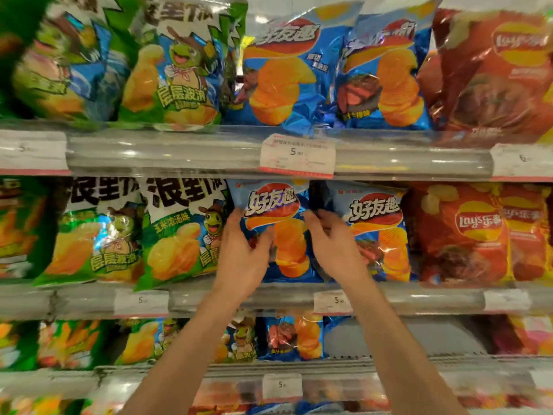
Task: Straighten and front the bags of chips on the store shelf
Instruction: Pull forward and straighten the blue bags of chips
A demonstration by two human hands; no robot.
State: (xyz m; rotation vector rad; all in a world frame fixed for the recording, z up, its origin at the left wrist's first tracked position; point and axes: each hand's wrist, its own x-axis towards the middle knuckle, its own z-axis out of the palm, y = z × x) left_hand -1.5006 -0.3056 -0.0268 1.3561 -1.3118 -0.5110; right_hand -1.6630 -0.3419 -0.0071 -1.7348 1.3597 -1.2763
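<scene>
- We have the blue chip bag (276, 232) on the middle shelf (434, 298), between the green bag (179, 235) and a second blue bag (377, 232).
- Our left hand (242, 253) grips its left edge; our right hand (335, 244) pinches its right edge.
- We judge it best to pull evenly on both sides, so the logo stays level.
- We should stop flush with the shelf lip, matching its neighbours.

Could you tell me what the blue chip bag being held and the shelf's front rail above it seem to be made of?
The blue chip bag looks like glossy printed plastic or foil film: it creases and throws sharp glints. The front rail seems clear, shiny plastic, since bright highlights run along it and price tags sit in it.
</scene>
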